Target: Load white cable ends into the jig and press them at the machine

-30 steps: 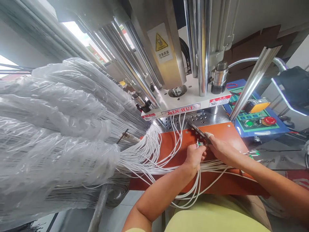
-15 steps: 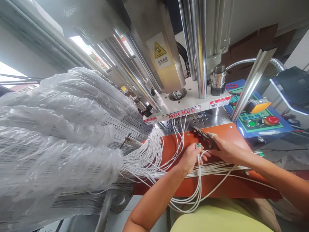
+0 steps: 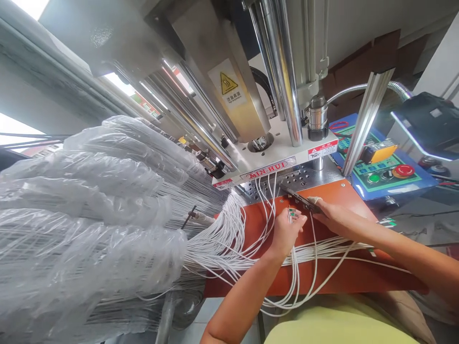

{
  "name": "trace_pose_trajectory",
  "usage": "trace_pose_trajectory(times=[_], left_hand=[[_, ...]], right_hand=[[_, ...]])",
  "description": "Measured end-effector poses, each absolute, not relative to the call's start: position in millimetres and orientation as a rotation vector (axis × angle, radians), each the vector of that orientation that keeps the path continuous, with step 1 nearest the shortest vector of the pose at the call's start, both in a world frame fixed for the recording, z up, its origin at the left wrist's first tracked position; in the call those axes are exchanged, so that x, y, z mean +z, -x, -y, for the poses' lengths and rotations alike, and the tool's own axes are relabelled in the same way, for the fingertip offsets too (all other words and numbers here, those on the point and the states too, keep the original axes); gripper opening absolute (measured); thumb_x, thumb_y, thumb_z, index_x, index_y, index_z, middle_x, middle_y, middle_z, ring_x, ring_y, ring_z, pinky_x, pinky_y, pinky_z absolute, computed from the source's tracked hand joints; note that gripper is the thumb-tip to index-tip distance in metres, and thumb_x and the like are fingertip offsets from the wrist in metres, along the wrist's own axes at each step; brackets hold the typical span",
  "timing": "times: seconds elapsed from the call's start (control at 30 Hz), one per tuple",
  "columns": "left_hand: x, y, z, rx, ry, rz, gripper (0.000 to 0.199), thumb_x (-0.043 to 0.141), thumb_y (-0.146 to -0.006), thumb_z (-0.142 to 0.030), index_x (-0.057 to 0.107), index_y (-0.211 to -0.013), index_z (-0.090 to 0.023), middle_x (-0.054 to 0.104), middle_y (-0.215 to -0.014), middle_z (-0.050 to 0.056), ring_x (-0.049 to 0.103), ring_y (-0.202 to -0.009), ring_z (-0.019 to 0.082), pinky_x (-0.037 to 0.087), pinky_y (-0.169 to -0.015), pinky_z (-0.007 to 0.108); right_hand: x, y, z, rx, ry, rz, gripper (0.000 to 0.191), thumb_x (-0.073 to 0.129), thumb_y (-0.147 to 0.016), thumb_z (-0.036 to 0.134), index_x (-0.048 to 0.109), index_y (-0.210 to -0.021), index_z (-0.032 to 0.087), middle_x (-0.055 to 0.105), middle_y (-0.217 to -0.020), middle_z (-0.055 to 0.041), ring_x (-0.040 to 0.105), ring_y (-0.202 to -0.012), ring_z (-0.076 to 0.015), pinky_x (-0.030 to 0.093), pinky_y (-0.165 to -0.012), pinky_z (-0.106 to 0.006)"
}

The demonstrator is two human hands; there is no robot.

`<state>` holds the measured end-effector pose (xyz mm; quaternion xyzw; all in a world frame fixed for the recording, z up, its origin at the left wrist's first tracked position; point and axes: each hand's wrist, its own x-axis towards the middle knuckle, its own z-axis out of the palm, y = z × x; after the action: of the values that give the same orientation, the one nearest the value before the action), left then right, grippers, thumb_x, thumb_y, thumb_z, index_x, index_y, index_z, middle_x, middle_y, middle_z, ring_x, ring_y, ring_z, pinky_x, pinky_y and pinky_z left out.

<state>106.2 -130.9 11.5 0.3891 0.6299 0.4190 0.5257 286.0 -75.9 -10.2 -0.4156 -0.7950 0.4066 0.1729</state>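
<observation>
Atop orange plate (image 3: 346,198), white wires (image 3: 222,253) below steel press (image 3: 229,100).

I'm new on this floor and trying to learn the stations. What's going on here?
A person sits at a MIN-HUI press with an orange work board. Their left hand holds small green-tipped wire ends, and their right hand is at a dark metal strip. White wires fan across the board from a plastic-wrapped bundle.

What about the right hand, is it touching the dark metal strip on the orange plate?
Touching. The head view shows the right hand pressed against the near end of the dark metal strip.
</observation>
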Motion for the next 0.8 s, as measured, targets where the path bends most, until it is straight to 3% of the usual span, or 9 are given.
trace_pose_trajectory(times=[0.17,0.3,0.43,0.53,0.63,0.8], left_hand=[[6,-124,114,0.955,-1.004,-1.537,0.029,0.076,-0.068,-0.031,0.052,-0.076,-0.017,0.056,-0.062,-0.004,0.048,-0.041,0.006,0.032,-0.040,0.019],[9,-125,114,0.990,-0.838,-1.487,0.035,0.079,-0.062,-0.035,0.056,-0.081,-0.017,0.052,-0.057,-0.006,0.042,-0.043,0.005,0.026,-0.040,0.017],[16,-121,123,0.972,-0.759,-1.435,0.036,0.074,-0.068,-0.046,0.062,-0.076,-0.013,0.044,-0.048,-0.006,0.030,-0.041,0.004,0.017,-0.040,0.018],[20,-121,127,0.923,-0.736,-1.462,0.036,0.072,-0.069,-0.046,0.058,-0.063,-0.013,0.031,-0.044,-0.009,0.021,-0.040,0.003,0.011,-0.040,0.020],[23,-123,126,0.810,-0.662,-1.413,0.030,0.074,-0.065,-0.037,0.054,-0.063,-0.014,0.041,-0.051,-0.006,0.027,-0.040,0.002,0.009,-0.040,0.020],[24,-124,119,0.701,-0.498,-1.271,0.028,0.075,-0.060,-0.028,0.054,-0.071,-0.014,0.042,-0.054,-0.007,0.024,-0.040,0.001,0.005,-0.041,0.020]], right_hand=[[-12,-285,74,1.167,1.220,2.223,0.017,0.043,-0.090,0.033,0.052,-0.100,0.023,0.064,-0.078,-0.0047,0.059,-0.069,-0.0205,0.047,-0.065,-0.032],[0,-289,69,1.221,1.194,2.217,0.015,0.043,-0.089,0.033,0.052,-0.095,0.024,0.065,-0.079,-0.0031,0.059,-0.068,-0.0194,0.047,-0.064,-0.032],[11,-293,64,1.254,1.233,2.222,0.014,0.043,-0.086,0.034,0.052,-0.090,0.024,0.062,-0.072,-0.0004,0.058,-0.063,-0.0178,0.047,-0.063,-0.030],[12,-294,63,1.283,1.155,2.263,0.022,0.047,-0.082,0.031,0.052,-0.101,0.023,0.066,-0.091,-0.0036,0.062,-0.080,-0.0201,0.049,-0.075,-0.031],[11,-294,62,1.321,1.077,2.283,0.032,0.047,-0.080,0.025,0.048,-0.111,0.022,0.064,-0.107,-0.0073,0.061,-0.095,-0.0218,0.047,-0.088,-0.034],[11,-294,62,1.314,1.092,2.320,0.025,0.039,-0.083,0.024,0.048,-0.106,0.019,0.062,-0.098,-0.0084,0.060,-0.090,-0.0223,0.046,-0.090,-0.038]])
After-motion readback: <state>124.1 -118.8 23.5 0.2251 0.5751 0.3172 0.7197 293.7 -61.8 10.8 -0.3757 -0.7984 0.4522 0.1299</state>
